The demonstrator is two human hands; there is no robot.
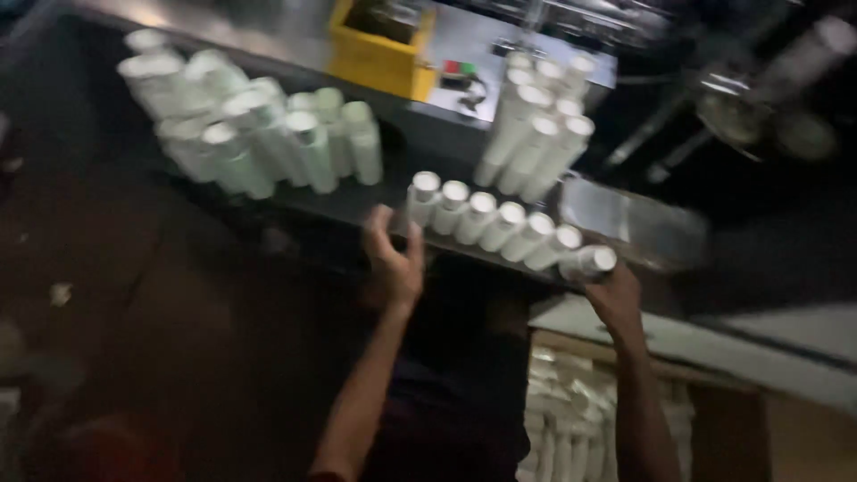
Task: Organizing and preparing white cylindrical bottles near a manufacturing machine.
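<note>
Head view, dim and motion-blurred. Row of white tubes lying side by side along the near edge of the dark desk, caps facing the camera. Left hand pressed against the left end of the row, fingers partly spread, thumb up beside the first tube. Right hand cupped at the right end, touching the last tube; whether actually closed around it cannot be told through the blur. Row thus bracketed between both hands, resting on the desk edge.

Farther back on the desk: large loose cluster of tubes at left, second standing bunch at right, yellow bin behind. Below the desk at right, an open carton already part-filled with packed tubes.

Judgement: well under way but far from done; carton holds some layers, while both clusters plus the gathered row remain on the desk
</note>
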